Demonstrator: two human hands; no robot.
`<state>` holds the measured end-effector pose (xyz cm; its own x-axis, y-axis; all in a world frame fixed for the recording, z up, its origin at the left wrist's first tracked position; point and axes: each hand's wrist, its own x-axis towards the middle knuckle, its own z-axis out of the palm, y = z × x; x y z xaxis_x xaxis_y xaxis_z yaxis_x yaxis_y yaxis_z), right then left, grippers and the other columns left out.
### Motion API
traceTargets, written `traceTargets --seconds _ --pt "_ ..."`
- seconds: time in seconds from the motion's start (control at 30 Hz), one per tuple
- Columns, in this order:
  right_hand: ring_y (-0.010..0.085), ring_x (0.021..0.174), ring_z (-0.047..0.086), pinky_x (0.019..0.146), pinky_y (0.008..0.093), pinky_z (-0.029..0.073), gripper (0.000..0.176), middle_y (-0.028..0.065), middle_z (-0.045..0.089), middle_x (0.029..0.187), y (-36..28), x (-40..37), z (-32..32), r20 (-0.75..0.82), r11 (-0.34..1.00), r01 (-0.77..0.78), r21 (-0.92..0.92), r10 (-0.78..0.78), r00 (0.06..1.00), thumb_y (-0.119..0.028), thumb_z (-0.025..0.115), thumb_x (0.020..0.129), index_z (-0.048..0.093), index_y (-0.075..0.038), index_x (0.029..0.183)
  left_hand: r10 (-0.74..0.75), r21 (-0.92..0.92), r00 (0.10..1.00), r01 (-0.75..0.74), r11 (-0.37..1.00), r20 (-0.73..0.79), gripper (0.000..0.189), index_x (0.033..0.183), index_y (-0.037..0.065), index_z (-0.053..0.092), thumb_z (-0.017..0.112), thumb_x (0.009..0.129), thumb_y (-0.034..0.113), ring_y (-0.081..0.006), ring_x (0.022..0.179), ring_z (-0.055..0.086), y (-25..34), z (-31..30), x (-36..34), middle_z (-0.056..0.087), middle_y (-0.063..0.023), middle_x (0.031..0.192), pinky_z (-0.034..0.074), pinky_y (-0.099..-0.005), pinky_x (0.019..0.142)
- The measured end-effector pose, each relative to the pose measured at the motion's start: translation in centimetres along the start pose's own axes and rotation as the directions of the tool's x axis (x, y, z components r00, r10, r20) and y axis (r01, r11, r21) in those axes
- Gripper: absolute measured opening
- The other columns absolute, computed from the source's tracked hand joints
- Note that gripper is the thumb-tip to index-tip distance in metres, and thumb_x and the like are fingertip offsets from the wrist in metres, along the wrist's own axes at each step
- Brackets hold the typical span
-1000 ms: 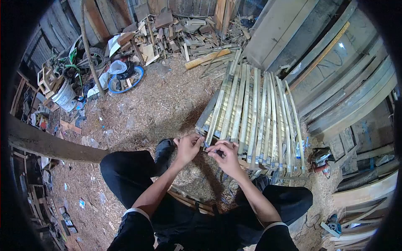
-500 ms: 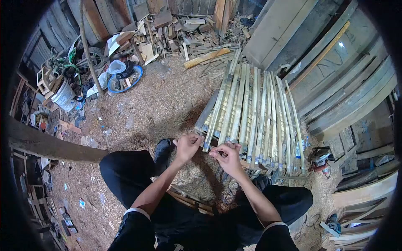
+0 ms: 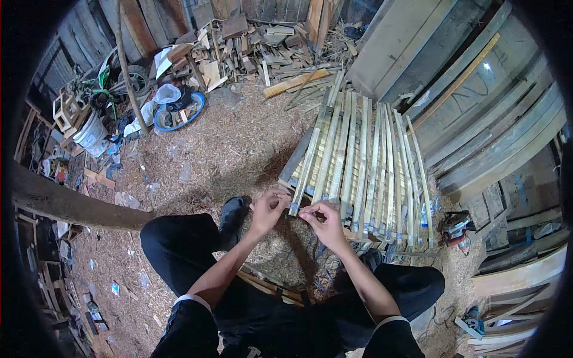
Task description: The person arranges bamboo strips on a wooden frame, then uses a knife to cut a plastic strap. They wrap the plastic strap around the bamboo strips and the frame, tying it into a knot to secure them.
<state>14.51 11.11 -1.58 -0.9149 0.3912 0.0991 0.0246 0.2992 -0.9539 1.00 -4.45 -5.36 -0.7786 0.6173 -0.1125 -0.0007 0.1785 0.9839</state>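
Several long, pale wooden strips point(image 3: 341, 156) lie side by side, sloping away from me, with bluish-grey wrapping around some near ends. At the near end of the leftmost strip point(image 3: 308, 164), my left hand point(image 3: 268, 212) is on its left side with thumb and fingers pinched. My right hand point(image 3: 326, 225) is just to the right of that end, also in a pinch, its fingertips close to the bluish wrapping point(image 3: 294, 207). Whatever is between the fingertips of either hand is too small to make out.
Scrap wood point(image 3: 262, 51) is heaped at the back wall. A blue basin point(image 3: 199, 112) and a white bucket point(image 3: 92, 137) stand at the left, near a wooden beam point(image 3: 77, 201). To the right of the strips are a red-and-grey power tool point(image 3: 456, 230) and leaning boards point(image 3: 507, 143).
The fingers of my right hand have drawn in closer together beside the strip's end. My left hand has barely shifted, and the strips stay where they were.
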Motion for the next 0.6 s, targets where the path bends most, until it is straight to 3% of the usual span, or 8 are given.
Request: traceTargets --seconds 0.17,0.27,0.33,0.37,0.43,0.47,0.53,0.6 --pt "0.0149 0.091 0.068 0.086 0.0310 0.054 0.012 0.0110 0.073 0.097 0.5 0.0 -0.1 0.025 0.998 -0.057 0.036 0.056 0.998 -0.005 0.074 0.092 0.064 0.001 0.089 -0.126 -0.347 0.991 0.102 0.932 -0.047 0.024 0.116 0.002 0.063 0.064 0.097 0.017 -0.0145 0.096 0.064 -3.0 0.6 -1.5 0.072 -0.0052 0.103 0.046 -0.0291 0.091" --pt "0.0139 0.090 0.068 0.084 0.0303 0.053 0.012 0.0112 0.073 0.098 1.3 0.1 -0.1 0.022 0.999 -0.012 0.044 0.011 1.000 -0.005 0.074 0.093 0.065 0.001 0.088 -0.318 -0.477 0.943 0.327 0.816 0.101 0.019 0.112 0.002 0.063 0.057 0.100 0.015 -0.0137 0.097 0.065 -2.6 0.6 -2.8 0.072 -0.0046 0.098 0.047 -0.0286 0.092" --pt "0.0136 0.089 0.067 0.082 0.0298 0.053 0.013 0.0102 0.073 0.095 1.2 0.1 -0.1 0.010 1.000 0.012 -0.002 -0.012 1.000 -0.006 0.074 0.092 0.065 0.001 0.088 -0.104 -0.359 0.989 0.137 0.923 0.109 0.015 0.106 0.002 0.065 0.059 0.098 0.014 -0.0140 0.099 0.063 -0.4 0.6 -4.0 0.073 -0.0043 0.094 0.046 -0.0312 0.089" --pt "0.0133 0.087 0.066 0.080 0.0293 0.052 0.013 0.0093 0.072 0.093 1.1 0.1 -0.1 0.001 0.998 0.038 -0.048 -0.038 0.999 -0.008 0.075 0.092 0.065 0.001 0.089 -0.105 -0.358 0.988 0.138 0.923 0.111 0.015 0.106 0.002 0.065 0.059 0.098 0.014 -0.0140 0.099 0.063 0.6 0.4 -4.3 0.073 -0.0043 0.094 0.046 -0.0312 0.089" --pt "0.0130 0.085 0.065 0.078 0.0288 0.051 0.015 0.0078 0.070 0.089 0.6 0.2 -0.3 0.002 0.995 0.035 -0.097 -0.035 0.999 -0.009 0.076 0.091 0.066 0.001 0.089 -0.073 0.034 0.997 0.072 0.997 0.037 0.014 0.102 0.004 0.068 0.064 0.092 0.013 -0.0188 0.096 0.063 2.5 0.0 -4.6 0.073 -0.0060 0.088 0.044 -0.0358 0.087" --pt "0.0127 0.084 0.063 0.077 0.0283 0.050 0.016 0.0064 0.068 0.085 0.4 0.2 -0.2 0.006 0.989 0.032 -0.145 -0.032 0.999 -0.011 0.077 0.091 0.066 0.001 0.089 -0.076 0.035 0.996 0.074 0.997 0.037 0.014 0.102 0.004 0.068 0.064 0.092 0.013 -0.0188 0.096 0.063 3.0 -0.2 -4.7 0.073 -0.0060 0.088 0.044 -0.0358 0.087" --pt "0.0138 0.082 0.062 0.075 0.0291 0.050 0.018 0.0058 0.066 0.083 0.4 0.4 0.0 -0.009 0.989 0.045 -0.139 -0.046 0.999 -0.013 0.079 0.089 0.067 0.000 0.090 0.287 0.555 0.958 -0.241 0.797 0.003 0.015 0.098 0.004 0.070 0.068 0.085 0.012 -0.0259 0.090 0.063 3.8 -0.7 -4.6 0.073 -0.0100 0.082 0.041 -0.0398 0.085" --pt "0.0148 0.079 0.061 0.073 0.0299 0.049 0.020 0.0051 0.064 0.080 -0.1 0.7 0.1 -0.021 0.989 0.058 -0.133 -0.062 0.998 -0.016 0.080 0.088 0.068 -0.001 0.091 0.313 0.602 0.950 -0.264 0.754 0.025 0.014 0.096 0.004 0.071 0.069 0.084 0.012 -0.0283 0.089 0.062 4.8 -0.9 -4.3 0.072 -0.0112 0.082 0.040 -0.0410 0.086"
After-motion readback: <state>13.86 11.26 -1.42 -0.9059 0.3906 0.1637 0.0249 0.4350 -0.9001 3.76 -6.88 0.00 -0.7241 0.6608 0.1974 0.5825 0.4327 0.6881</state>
